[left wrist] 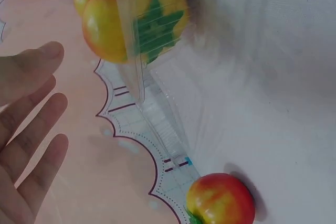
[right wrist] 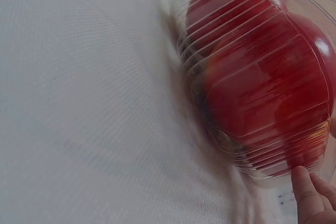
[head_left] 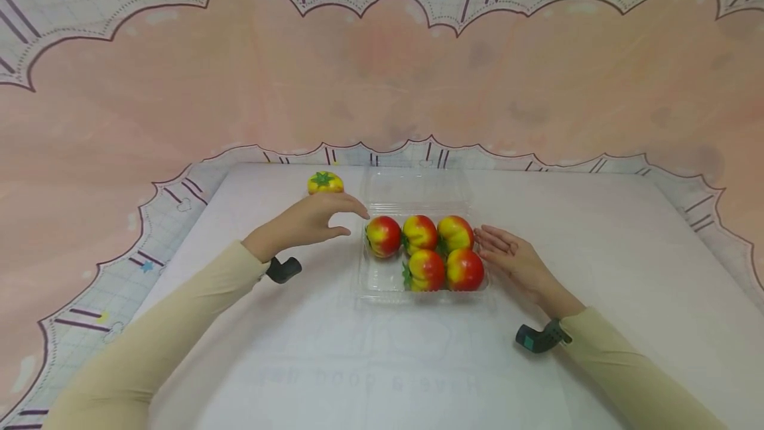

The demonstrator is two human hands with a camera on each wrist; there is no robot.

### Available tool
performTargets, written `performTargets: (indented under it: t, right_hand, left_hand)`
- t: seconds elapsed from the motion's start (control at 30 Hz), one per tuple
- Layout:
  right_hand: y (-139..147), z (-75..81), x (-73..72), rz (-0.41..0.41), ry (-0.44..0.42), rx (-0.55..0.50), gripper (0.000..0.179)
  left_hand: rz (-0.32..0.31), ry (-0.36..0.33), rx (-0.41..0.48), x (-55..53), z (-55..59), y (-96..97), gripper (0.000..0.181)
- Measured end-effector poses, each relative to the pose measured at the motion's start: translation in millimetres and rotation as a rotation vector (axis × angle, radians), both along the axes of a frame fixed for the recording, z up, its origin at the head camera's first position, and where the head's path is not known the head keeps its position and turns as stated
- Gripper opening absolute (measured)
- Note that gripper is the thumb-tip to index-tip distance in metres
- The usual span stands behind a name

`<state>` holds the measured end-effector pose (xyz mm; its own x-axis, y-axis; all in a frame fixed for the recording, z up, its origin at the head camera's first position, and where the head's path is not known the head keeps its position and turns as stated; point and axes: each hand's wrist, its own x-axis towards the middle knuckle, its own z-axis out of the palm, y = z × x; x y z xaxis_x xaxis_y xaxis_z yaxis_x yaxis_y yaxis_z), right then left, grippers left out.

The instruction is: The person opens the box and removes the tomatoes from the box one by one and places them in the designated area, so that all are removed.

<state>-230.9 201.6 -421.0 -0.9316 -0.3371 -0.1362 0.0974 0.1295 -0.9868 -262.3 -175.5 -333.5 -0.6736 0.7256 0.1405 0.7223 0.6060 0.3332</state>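
An open clear plastic box (head_left: pixel 382 277) holds several red-and-yellow tomatoes (head_left: pixel 426 269) with green leaf tops, three along its back row and two in front. The box's front left corner has no tomato in it. My left hand (head_left: pixel 319 221) hovers at the box's left side, thumb and fingers apart with nothing between them. My right hand (head_left: pixel 516 261) lies along the right wall, fingers fairly straight. In the right wrist view its fingertips (right wrist: pixel 302 182) are right at the ribbed wall. One more tomato (head_left: pixel 325 182) sits outside the box, behind my left hand.
The box's clear lid (head_left: pixel 418 186) is folded back flat behind it. A white cloth (head_left: pixel 286 350) with faint lettering covers the table. Beyond the far edge hangs a pink patterned curtain (head_left: pixel 382 78).
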Motion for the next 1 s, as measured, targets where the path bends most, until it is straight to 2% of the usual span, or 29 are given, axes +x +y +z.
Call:
performTargets:
  t: [0.2,0.5,0.7,1.0]
  right_hand:
    - [1.2,0.3,-0.5,0.006,0.003,0.0,0.066]
    - [1.4,-0.9,-1.1,0.005,-0.008,-0.001,0.066]
    - [0.6,-1.4,-0.9,-0.002,-0.015,0.002,0.064]
    - [0.8,1.6,1.6,0.009,0.003,0.019,0.063]
  left_hand:
    - [-0.032,-0.01,-0.091,-1.9,-1.1,15.2,0.034]
    - [-0.089,-0.006,-0.1,-8.6,-8.3,27.8,0.031]
    - [-0.063,-0.037,-0.114,-13.5,-13.6,31.1,0.034]
    - [-0.044,-0.084,-0.116,-19.1,-14.0,33.6,0.037]
